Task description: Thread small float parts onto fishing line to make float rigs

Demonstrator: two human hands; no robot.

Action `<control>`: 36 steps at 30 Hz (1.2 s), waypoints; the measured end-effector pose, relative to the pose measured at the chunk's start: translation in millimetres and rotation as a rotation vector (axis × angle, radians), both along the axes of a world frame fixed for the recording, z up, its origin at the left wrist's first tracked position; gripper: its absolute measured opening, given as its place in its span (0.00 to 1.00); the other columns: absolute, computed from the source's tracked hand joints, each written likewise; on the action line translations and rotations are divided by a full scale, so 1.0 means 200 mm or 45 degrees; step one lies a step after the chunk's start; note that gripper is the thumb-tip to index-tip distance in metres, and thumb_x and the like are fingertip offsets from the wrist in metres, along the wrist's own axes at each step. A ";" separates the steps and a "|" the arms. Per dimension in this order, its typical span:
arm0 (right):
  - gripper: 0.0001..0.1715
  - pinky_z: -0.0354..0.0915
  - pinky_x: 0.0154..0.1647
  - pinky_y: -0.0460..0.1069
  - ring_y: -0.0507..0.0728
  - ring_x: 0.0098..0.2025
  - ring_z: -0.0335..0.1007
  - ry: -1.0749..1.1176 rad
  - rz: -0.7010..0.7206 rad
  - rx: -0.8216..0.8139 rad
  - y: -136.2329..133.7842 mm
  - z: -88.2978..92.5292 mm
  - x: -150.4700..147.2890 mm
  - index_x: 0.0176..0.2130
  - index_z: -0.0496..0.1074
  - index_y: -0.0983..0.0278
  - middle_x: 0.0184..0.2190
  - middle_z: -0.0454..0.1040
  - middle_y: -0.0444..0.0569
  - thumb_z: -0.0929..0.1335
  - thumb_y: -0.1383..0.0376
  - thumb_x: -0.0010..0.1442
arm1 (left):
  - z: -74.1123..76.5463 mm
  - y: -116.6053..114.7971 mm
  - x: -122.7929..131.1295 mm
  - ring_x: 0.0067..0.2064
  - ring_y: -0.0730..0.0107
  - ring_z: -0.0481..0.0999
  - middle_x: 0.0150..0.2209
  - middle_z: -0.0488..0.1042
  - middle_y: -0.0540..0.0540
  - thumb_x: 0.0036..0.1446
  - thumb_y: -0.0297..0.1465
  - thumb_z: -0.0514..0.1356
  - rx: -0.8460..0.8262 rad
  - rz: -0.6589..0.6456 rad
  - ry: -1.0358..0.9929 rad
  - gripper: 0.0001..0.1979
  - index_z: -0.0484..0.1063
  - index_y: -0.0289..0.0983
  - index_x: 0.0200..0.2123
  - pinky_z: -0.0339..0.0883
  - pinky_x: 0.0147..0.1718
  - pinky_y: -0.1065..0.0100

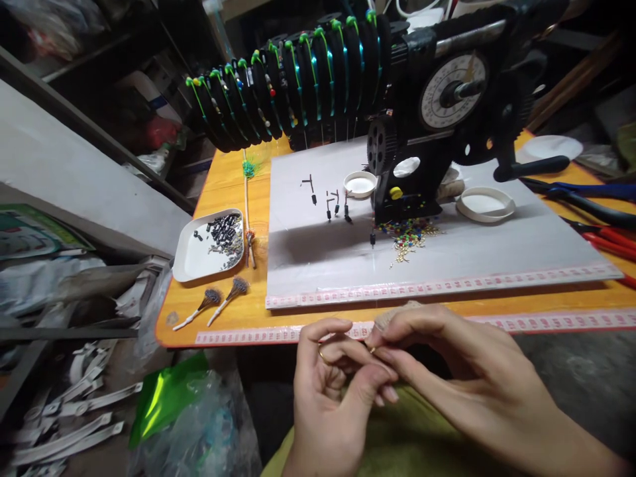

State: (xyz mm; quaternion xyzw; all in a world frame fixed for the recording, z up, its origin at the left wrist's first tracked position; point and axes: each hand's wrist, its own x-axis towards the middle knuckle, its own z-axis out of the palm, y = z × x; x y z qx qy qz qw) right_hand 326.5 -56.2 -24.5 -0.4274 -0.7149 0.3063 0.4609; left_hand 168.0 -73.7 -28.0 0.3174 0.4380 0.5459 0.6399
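My left hand point(334, 391) and my right hand point(462, 371) meet in front of the table's near edge, fingertips close together. Between the thumb and forefinger of my right hand is a tiny gold-coloured metal piece point(373, 349). My left thumb presses against its forefinger in a pinch; whatever lies between them is hidden or too small to name. A ring point(324, 356) circles one of my left fingers. Beyond the hands, a loose pile of coloured beads and small gold-coloured pieces point(408, 240) lies on the white board point(318, 271).
A black hand-cranked machine point(422, 159) carries a ribbed drum point(293, 86) strung with green line. At left sits a white tray point(185, 255) of small dark parts, near wire bundles point(228, 298). White round lids point(485, 204) stand on the board; pliers point(596, 202) lie right.
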 end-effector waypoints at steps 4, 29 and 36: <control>0.17 0.75 0.41 0.42 0.51 0.39 0.80 -0.068 0.062 0.078 -0.01 0.01 0.03 0.48 0.68 0.58 0.38 0.78 0.45 0.66 0.77 0.64 | -0.03 -0.01 0.00 0.24 0.76 0.80 0.27 0.81 0.54 0.57 0.33 0.72 0.080 0.003 -0.007 0.18 0.68 0.43 0.46 0.73 0.26 0.78; 0.10 0.74 0.40 0.49 0.55 0.39 0.73 0.087 0.279 -0.013 -0.02 0.04 0.11 0.39 0.68 0.57 0.34 0.70 0.46 0.64 0.73 0.68 | -0.01 0.16 -0.09 0.37 0.66 0.84 0.38 0.81 0.41 0.60 0.19 0.64 1.172 -0.161 0.886 0.10 0.78 0.37 0.42 0.80 0.37 0.69; 0.08 0.74 0.37 0.46 0.53 0.36 0.74 0.249 0.194 -0.167 0.00 0.06 0.13 0.39 0.71 0.55 0.32 0.73 0.44 0.65 0.67 0.70 | -0.05 0.21 -0.09 0.57 0.54 0.77 0.59 0.70 0.36 0.61 0.21 0.65 1.203 -0.151 1.032 0.10 0.81 0.39 0.43 0.78 0.51 0.57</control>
